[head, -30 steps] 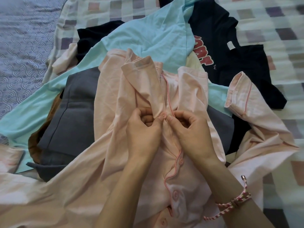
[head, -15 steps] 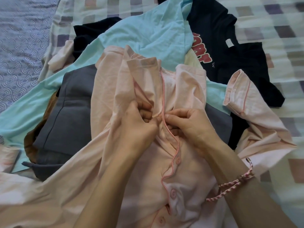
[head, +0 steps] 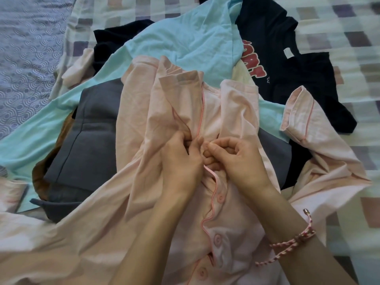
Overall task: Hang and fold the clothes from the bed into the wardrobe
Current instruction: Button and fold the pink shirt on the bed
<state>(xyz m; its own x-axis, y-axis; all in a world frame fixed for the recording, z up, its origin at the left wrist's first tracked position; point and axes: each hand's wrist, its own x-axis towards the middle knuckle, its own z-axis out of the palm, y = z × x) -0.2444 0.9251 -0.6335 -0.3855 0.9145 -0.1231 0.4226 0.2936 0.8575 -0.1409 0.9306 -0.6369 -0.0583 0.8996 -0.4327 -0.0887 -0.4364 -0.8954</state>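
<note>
- The pink shirt [head: 127, 202] lies front-up on top of the heap of clothes on the bed [head: 339, 27], spread towards the person. Laid flat like this, its two front edges can be brought together.
- The left hand [head: 181, 161] has its fingers curled and pinches one front edge of the shirt, beside the darker pink trim.
- The right hand [head: 240, 161] pinches the opposite edge between thumb and forefinger, its other fingers tucked in. The two hands touch at the fingertips.
- This grip looks like work on the fastening, probably a button being done up or undone so the shirt can be hung or folded neatly.
- Three buttons [head: 220, 197] show lower down the front, below the hands.
- The button or buttonhole being worked is covered by the fingers, so which of the two is happening cannot be told.
- A light blue top [head: 185, 44], a dark T-shirt [head: 287, 79] with red lettering, a grey garment [head: 92, 130] and something brown [head: 41, 177] lie under the shirt, each only partly visible.
- The lettering on the T-shirt is half covered and unreadable.
- The shirt's lower hem and both forearms run out of view at the bottom edge. A braided bracelet [head: 294, 243] sits on the right wrist.
- No wardrobe or hanger is in view.
</note>
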